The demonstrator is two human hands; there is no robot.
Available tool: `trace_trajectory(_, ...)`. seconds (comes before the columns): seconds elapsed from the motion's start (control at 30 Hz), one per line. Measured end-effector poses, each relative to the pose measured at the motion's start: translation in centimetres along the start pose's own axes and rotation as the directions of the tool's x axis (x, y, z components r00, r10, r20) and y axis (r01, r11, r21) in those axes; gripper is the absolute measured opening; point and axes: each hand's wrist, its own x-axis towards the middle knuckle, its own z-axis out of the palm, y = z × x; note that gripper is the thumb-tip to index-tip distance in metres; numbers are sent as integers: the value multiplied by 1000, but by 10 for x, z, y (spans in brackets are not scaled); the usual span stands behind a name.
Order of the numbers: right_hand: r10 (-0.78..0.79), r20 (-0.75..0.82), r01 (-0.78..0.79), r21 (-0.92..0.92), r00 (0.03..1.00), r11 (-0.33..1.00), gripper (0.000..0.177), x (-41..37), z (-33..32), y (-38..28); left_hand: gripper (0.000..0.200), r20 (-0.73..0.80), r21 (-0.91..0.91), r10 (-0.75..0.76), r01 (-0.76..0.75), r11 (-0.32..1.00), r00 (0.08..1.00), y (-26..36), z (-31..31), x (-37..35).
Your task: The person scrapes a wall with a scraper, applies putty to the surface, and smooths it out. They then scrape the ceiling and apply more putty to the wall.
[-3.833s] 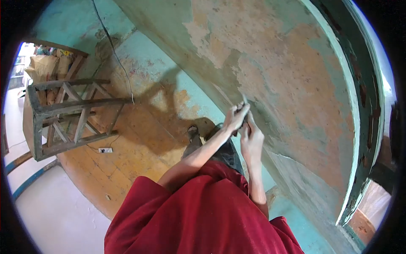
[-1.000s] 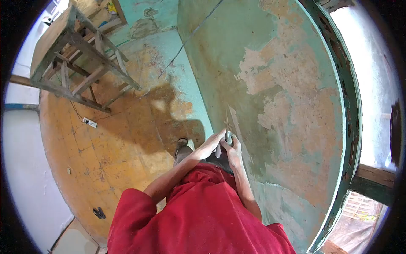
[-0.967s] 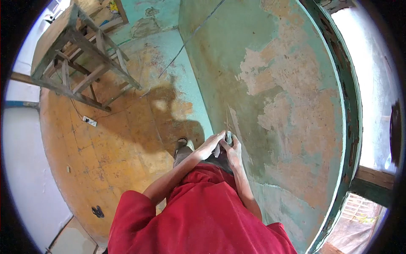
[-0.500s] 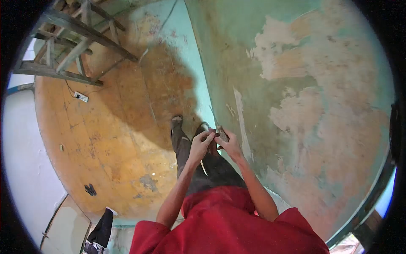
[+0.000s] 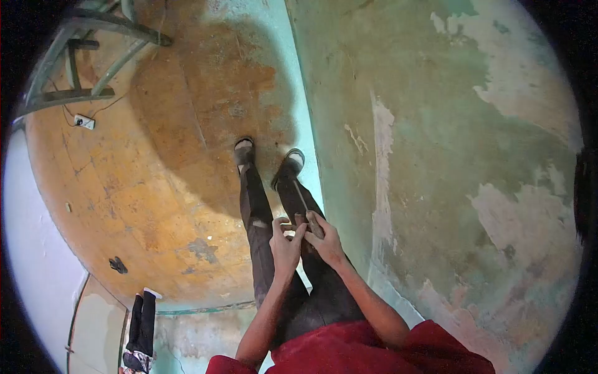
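While I look straight down at myself, both hands meet in front of my thighs, over my dark trousers [image 5: 261,212]. My right hand [image 5: 326,243] has its fingers [image 5: 316,219] closed around the handle of a small tool [image 5: 309,224], and my left hand [image 5: 283,244] comes in from the other side with its fingers pinched shut on the same tool, thumb and forefinger touching it just beside my right thumb. So both sets of fingers are gripping it, and the two hands touch each other. A thin pale strip [image 5: 300,201] runs up from the tool along my right leg; I take it for the blade, though it is too slim to be sure. The tool is held in the air between my hands, near the wall but not touching it.

The wall [image 5: 448,156] stands close on my right, green with pale and sandy patches where the coat has come away, and one long pale stripe runs down it. My shoes [image 5: 244,149] stand side by side on the worn orange floor [image 5: 143,193], right by the foot of the wall. Well off to the left a wooden frame [image 5: 75,62] stands near a white power strip [image 5: 84,121]. My red shirt [image 5: 349,352] fills the bottom edge.
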Motion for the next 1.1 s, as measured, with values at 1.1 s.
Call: trace_trajectory(1.1,414,-263,-260,469,871,844,65,25,-15,94,36,-106,-490,610,-575,655,786,172,157,216)
